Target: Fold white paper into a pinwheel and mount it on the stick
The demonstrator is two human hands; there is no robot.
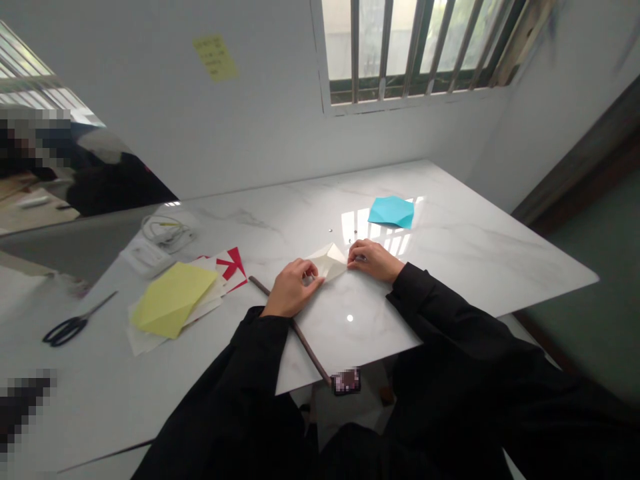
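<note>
The white marble table [450, 253] is filling most of the view, its far edge running along a wall under a barred window [415, 47]. A yellow note [215, 58] is sticking to that wall, above the far left part of the table.

Two black sleeves are reaching in from the near edge. Toward the left edge a stack of paper is lying: a yellow sheet [173, 298] on top, white sheets beneath it, and a red and white sheet [231, 265] poking out on the side nearer the hands. A blue folded paper [392, 212] is lying alone toward the far edge, well apart from the hands. Black scissors [67, 327] are lying near the left edge, beside the stack. A coiled white cable [165, 231] is sitting on a white box behind the stack. A thin dark strap [295, 330] is running from beside the left wrist to the near edge.

Near the middle of the table, a small folded white paper [330, 261] is lying between the two hands. The left hand [293, 287] is curling, its fingertips pinching the paper's left corner. The right hand [373, 259] is lying low, its fingers bent and pressing the paper's right corner against the table.
</note>
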